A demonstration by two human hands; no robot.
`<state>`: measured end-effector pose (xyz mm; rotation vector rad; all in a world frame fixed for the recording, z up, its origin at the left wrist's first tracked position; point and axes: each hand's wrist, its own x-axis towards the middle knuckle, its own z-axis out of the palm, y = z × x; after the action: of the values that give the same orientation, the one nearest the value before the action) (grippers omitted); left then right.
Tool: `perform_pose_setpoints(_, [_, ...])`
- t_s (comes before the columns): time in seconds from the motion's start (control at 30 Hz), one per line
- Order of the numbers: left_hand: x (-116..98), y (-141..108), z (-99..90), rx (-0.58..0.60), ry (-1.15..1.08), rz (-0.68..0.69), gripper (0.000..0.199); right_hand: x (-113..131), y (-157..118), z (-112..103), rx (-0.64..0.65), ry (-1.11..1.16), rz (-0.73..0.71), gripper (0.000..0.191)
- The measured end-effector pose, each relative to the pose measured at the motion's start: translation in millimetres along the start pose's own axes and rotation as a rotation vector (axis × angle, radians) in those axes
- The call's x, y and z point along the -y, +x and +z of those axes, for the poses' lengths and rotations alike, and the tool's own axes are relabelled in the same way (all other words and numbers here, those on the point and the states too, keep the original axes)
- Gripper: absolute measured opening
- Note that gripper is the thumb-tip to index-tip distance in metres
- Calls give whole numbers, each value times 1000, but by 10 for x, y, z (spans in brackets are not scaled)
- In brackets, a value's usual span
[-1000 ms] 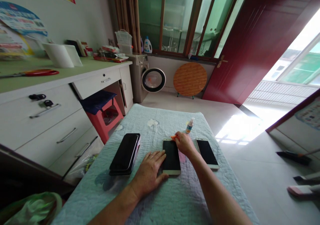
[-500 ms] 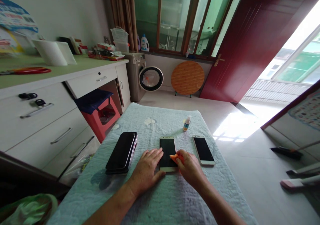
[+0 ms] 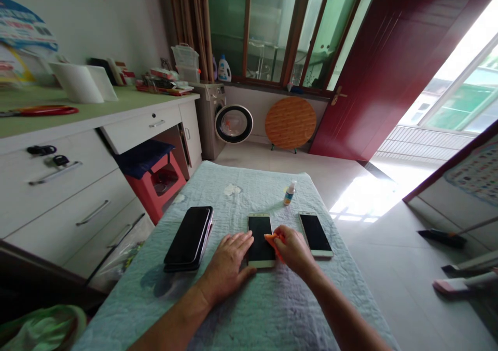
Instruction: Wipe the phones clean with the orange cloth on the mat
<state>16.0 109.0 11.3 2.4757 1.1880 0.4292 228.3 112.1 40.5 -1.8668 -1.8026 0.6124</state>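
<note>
The middle phone (image 3: 260, 229) lies flat, screen up, on the cloth-covered bench (image 3: 241, 314), between a phone stack (image 3: 189, 237) and the right-hand phone (image 3: 316, 235). The left hand (image 3: 229, 257) is spread, its grip closed on nothing, fingertips against the phone's left edge. The right hand's grip (image 3: 290, 246) pinches an orange cloth (image 3: 271, 239) at the screen's right side. The phone looks light, stiff and slick, its glass probably fragile; best held by its long side edges. The cloth seems soft and limp, suiting a bunched pinch.
</note>
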Motion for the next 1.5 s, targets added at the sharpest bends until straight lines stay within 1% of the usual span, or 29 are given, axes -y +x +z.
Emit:
perform_pose_setpoints(0.1, [-1,5,-22,19,1,1,67,-20,315,50,-57,-58,6,14])
perform_pose_setpoints(0.17, [-1,7,-29,16,0,-1,68,-32,501,81,-69,-89,24,15])
perform_pose_setpoints(0.3, [0,1,-31,17,-1,-18,66,-25,763,123,-72,-134,1,18])
perform_pose_setpoints(0.5, [-34,4,-60,34,-25,-49,63,78,909,211,-13,-189,-134,18])
perform_pose_setpoints(0.67, [-74,16,-94,31,-38,-58,58,231,960,377,52,-245,-241,20])
perform_pose_setpoints(0.8, [-103,19,-127,31,-51,-56,57,361,979,506,91,-264,-310,21])
perform_pose_setpoints(0.9, [-120,20,-148,7,-65,-52,56,382,972,518,101,-278,-335,21])
perform_pose_setpoints(1.0, [-128,20,-151,-19,-65,-53,57,294,954,432,84,-301,-317,21])
perform_pose_setpoints(1.17, [-121,15,-114,-20,-35,-69,58,34,880,218,42,-319,-269,21])
perform_pose_setpoints(1.33, [-108,16,-88,-35,-27,-60,58,-91,698,148,-18,-314,-213,16])
perform_pose_setpoints(1.5, [-87,22,-64,-30,-20,-31,59,-101,356,143,-32,-240,-153,11])
